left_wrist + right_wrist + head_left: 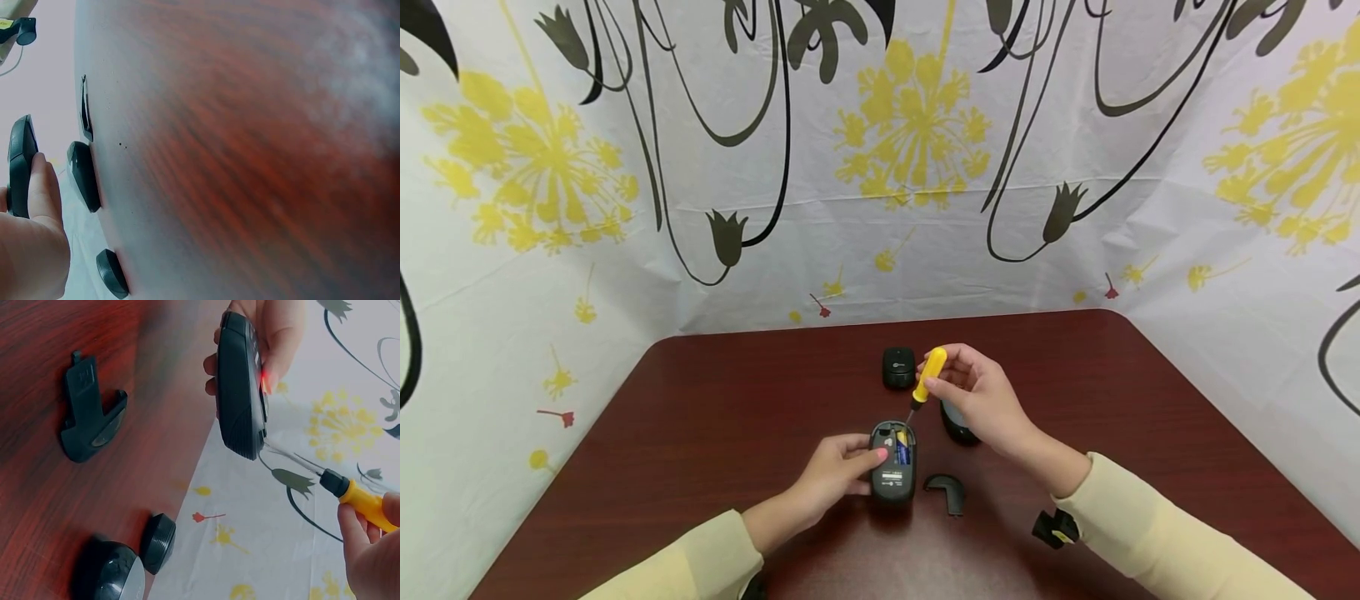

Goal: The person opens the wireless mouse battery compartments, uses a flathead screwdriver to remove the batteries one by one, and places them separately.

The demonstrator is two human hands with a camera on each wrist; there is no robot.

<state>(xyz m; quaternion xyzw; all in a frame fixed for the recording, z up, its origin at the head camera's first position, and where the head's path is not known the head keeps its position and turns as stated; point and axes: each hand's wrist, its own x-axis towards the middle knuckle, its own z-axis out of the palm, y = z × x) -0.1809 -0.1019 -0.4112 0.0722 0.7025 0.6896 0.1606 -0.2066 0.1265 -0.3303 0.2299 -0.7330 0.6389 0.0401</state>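
My left hand (831, 471) grips a dark computer mouse (892, 487) by its sides, underside up and raised above the table, thumb on the underside. Its battery bay lies uncovered, with a blue and yellow battery (902, 450) inside. My right hand (988, 400) pinches the yellow handle of a screwdriver (931, 375), which slants down. In the right wrist view, the metal shaft (294, 457) meets the end of the mouse at the open bay. On the table just right of the mouse lies a curved black battery cover (951, 492) with a tongue.
Beyond the hands, a small black mouse (898, 367) stands on the dark red wooden table (760, 383). A grey and black mouse (957, 425) sits partly behind my right hand. A patterned white cloth (797, 192) hangs behind the table.
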